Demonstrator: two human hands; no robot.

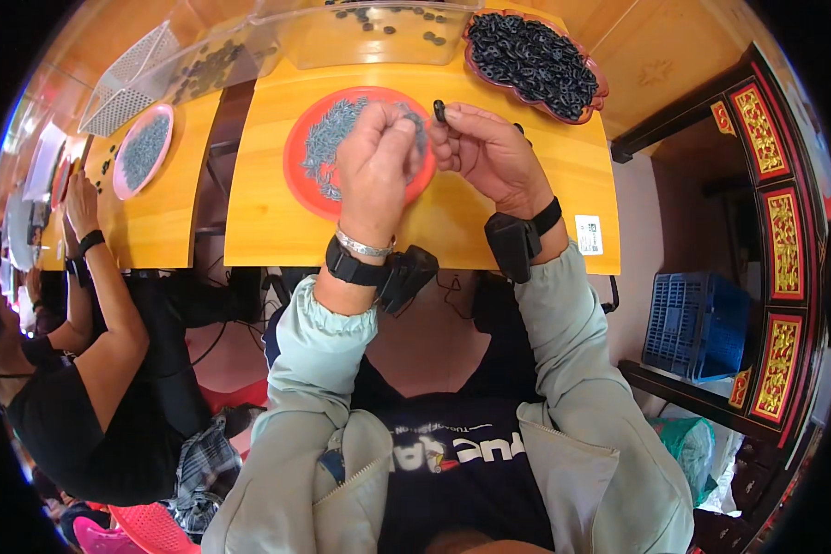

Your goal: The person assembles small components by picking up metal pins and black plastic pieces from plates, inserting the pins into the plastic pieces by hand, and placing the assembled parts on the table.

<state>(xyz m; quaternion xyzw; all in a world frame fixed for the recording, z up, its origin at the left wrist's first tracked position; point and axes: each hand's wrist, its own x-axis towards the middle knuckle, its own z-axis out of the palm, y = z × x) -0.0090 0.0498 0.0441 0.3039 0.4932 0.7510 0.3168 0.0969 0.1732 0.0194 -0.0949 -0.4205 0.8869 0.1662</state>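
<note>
My right hand (pixel 497 159) pinches a small black ring-shaped part (pixel 439 112) between thumb and fingertips, just off the right rim of a round red plate (pixel 295 175). Over that plate is my left hand (pixel 377 152), its fingers closed; what they hold, if anything, is hidden. Many small grey pieces (pixel 334 138) lie heaped on the plate. At the far right of the table stands a scalloped reddish tray (pixel 604 92) full of black parts (pixel 531 63) like the one in my right hand.
A clear plastic box (pixel 369 51) with scattered black parts stands at the back. Leftward, a co-worker's hand (pixel 81 205) is near a pink plate (pixel 167 138) of grey pieces and a white perforated basket (pixel 125 88). A blue crate (pixel 695 326) sits right of the table.
</note>
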